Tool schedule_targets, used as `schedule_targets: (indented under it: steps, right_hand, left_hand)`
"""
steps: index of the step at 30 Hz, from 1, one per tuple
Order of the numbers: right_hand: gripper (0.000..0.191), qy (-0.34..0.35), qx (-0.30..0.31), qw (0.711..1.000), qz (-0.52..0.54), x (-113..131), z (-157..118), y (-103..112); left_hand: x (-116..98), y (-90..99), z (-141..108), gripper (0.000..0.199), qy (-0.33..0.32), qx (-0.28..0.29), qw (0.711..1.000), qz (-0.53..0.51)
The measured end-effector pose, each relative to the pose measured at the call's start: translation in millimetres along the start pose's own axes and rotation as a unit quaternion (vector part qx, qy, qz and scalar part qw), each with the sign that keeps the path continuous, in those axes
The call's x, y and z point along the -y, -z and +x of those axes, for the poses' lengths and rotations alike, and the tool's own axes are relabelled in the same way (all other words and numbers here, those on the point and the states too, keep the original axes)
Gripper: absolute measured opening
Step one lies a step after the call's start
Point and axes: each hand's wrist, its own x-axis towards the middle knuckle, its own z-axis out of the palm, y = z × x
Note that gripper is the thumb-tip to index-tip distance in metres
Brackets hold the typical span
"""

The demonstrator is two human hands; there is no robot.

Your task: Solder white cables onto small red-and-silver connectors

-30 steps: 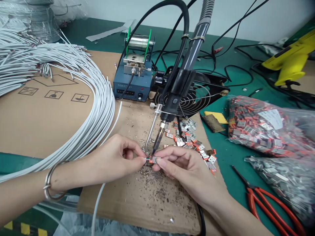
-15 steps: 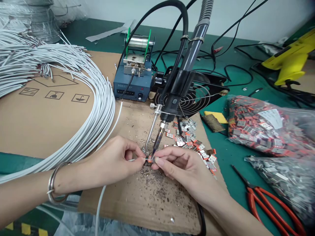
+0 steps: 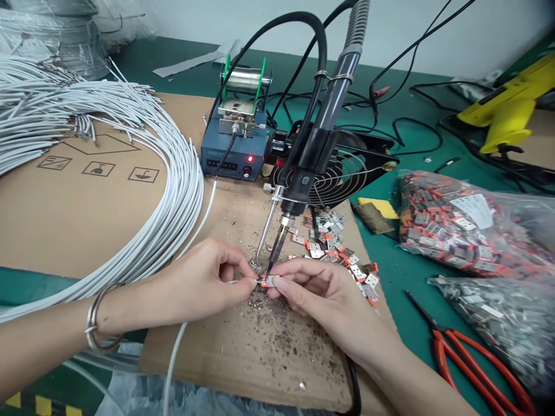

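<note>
My left hand [image 3: 217, 280] pinches the end of a white cable [image 3: 177, 352], whose thin wires point right. Between thumb and fingers my right hand [image 3: 310, 289] grips a small metal USB connector [image 3: 272, 281] with an orange insert. The wire ends meet the connector's orange back end. Just above them stands the tip of a soldering iron [image 3: 274, 257], fixed in a holder, and it seems to touch or nearly touch the joint. A thin metal solder feed tube [image 3: 266, 231] slants down beside the iron. Loose USB connectors [image 3: 332, 245] lie beyond my right hand.
A bundle of white cables [image 3: 182, 214] curves along the left. Behind are a blue solder feeder [image 3: 234, 153] with a solder spool [image 3: 245, 78] and a fan [image 3: 338, 179]. At right lie bagged connectors [image 3: 437, 225], red-handled pliers [image 3: 455, 341] and a sponge [image 3: 377, 214]. Cardboard [image 3: 217, 358] covers the middle.
The feeder's red light has become bright. The connector in my right hand now shows more of its flat metal face. Both hands stay nearly in place; the view has shifted slightly.
</note>
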Motion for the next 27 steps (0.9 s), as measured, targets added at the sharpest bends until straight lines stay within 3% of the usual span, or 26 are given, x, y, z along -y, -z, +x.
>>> schedule_targets:
  steps: [27]
  right_hand:
    - [0.009, 0.005, 0.016, 0.999, 0.03, -1.1, 0.3, 2.4]
  left_hand:
    - [-0.4, -0.1, 1.1, 0.019, 0.007, 0.009, 1.0, -0.021]
